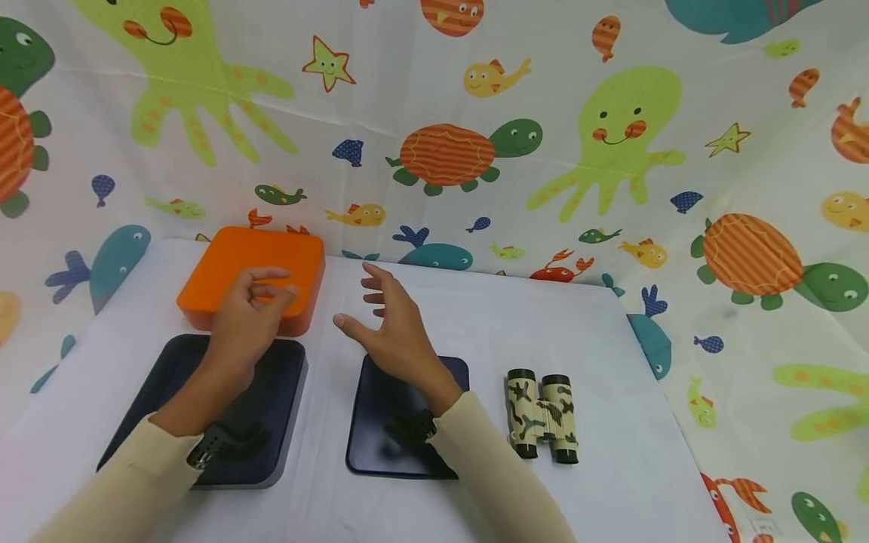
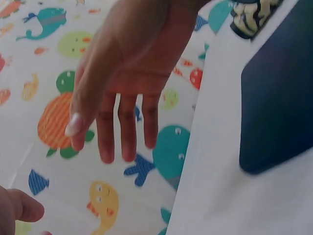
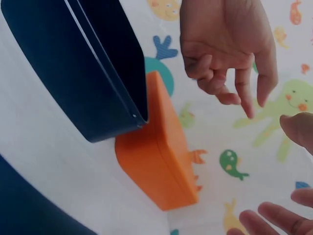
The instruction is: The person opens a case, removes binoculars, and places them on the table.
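Observation:
Both hands are raised over the white table, apart from each other and holding nothing. In the head view my left hand point(image 1: 247, 317) is in front of the orange box point(image 1: 265, 253), its fingers loosely bent. My right hand point(image 1: 397, 328) is above the far end of the smaller dark tray point(image 1: 376, 452), thumb spread away from the fingers. The left wrist view shows the right hand point(image 2: 132, 73) with its fingers extended. In the right wrist view, the left hand point(image 3: 227, 54) hangs loosely curled, near the orange box point(image 3: 156, 152).
A deeper dark tray point(image 1: 261, 452) lies under the left forearm, in front of the orange box. Camouflage-patterned binoculars point(image 1: 541, 415) lie right of the smaller tray. A cloth printed with sea animals point(image 1: 421, 83) hangs behind the white table point(image 1: 611, 483).

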{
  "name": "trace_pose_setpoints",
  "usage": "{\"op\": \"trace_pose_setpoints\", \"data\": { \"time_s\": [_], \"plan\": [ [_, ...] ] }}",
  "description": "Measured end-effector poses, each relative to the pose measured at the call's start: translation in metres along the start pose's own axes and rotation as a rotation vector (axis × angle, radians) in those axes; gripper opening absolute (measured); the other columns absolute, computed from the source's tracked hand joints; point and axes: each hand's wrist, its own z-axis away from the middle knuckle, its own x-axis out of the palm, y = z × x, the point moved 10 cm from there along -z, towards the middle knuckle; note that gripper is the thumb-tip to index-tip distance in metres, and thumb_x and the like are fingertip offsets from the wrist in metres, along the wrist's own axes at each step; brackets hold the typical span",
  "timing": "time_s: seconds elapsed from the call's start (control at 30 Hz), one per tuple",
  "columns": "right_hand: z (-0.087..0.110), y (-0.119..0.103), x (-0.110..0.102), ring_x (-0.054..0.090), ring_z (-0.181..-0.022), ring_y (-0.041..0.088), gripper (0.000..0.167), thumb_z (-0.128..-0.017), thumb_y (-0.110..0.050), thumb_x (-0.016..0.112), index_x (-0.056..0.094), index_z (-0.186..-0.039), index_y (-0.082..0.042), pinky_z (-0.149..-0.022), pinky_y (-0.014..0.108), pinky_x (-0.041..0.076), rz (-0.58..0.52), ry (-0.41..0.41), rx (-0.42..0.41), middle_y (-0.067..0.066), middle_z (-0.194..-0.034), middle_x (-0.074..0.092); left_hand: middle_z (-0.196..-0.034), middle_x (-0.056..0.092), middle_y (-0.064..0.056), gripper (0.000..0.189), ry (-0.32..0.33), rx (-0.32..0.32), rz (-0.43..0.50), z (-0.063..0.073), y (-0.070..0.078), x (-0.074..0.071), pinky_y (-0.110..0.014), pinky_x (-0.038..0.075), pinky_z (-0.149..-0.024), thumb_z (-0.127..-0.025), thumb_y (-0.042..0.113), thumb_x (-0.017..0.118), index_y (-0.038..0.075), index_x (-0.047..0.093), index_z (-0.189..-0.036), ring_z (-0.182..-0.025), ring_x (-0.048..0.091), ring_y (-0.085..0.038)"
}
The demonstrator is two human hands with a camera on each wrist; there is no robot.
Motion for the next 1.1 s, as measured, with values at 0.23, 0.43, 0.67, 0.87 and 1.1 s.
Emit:
{"op": "trace_pose_setpoints", "data": {
  "time_s": [0.23,0.43,0.67,0.87,1.1],
  "plan": [
    [-0.022,0.003,0.017,0.065,-0.127,0.019,0.085,-0.095,-0.045,0.079,0.033,-0.165,-0.033,-0.106,0.042,0.059,0.017,-0.013,0.067,0.001,-0.154,0.057,-0.142,0.050,-0.021,0.066,-0.002,-0.038,-0.095,-0.032,-0.016,-0.030,-0.017,0.047,-0.075,-0.107,0.051,0.056,0.010,0.041,-0.157,-0.115,0.053,-0.031],
    [-0.034,0.007,0.033,0.066,-0.122,0.015,0.087,-0.092,-0.047,0.082,0.034,-0.164,-0.034,-0.102,0.031,0.060,-0.009,-0.056,0.106,0.000,-0.151,0.059,-0.150,0.044,-0.033,0.070,-0.052,0.007,-0.218,-0.054,-0.025,-0.055,-0.022,0.045,-0.082,-0.107,0.051,0.054,0.003,0.040,-0.155,-0.128,0.048,-0.047],
    [-0.046,0.011,0.046,0.067,-0.125,0.025,0.090,-0.090,-0.046,0.084,0.035,-0.163,-0.030,-0.096,0.028,0.061,-0.017,-0.073,0.159,0.001,-0.146,0.060,-0.155,0.031,-0.042,0.089,-0.132,-0.020,-0.317,-0.078,-0.033,-0.092,-0.076,0.043,-0.109,-0.104,0.063,0.052,-0.001,0.029,-0.162,-0.134,0.039,-0.061],
    [-0.058,0.011,0.055,0.067,-0.122,0.024,0.094,-0.088,-0.046,0.086,0.033,-0.163,-0.030,-0.092,0.029,0.063,0.017,-0.081,0.178,0.004,-0.144,0.061,-0.158,0.029,-0.043,0.099,-0.204,-0.032,-0.363,-0.095,-0.042,-0.111,-0.086,0.031,-0.109,-0.100,0.068,0.058,0.004,0.022,-0.166,-0.139,0.031,-0.064],
    [-0.070,0.022,0.068,0.066,-0.111,0.017,0.099,-0.084,-0.048,0.089,0.032,-0.163,-0.033,-0.088,0.028,0.064,0.060,-0.100,0.246,0.004,-0.142,0.061,-0.158,0.027,-0.043,0.106,-0.305,-0.040,-0.458,-0.103,-0.059,-0.115,-0.084,0.032,-0.109,-0.099,0.066,0.063,0.003,0.013,-0.169,-0.139,0.031,-0.065]
  ]
}}
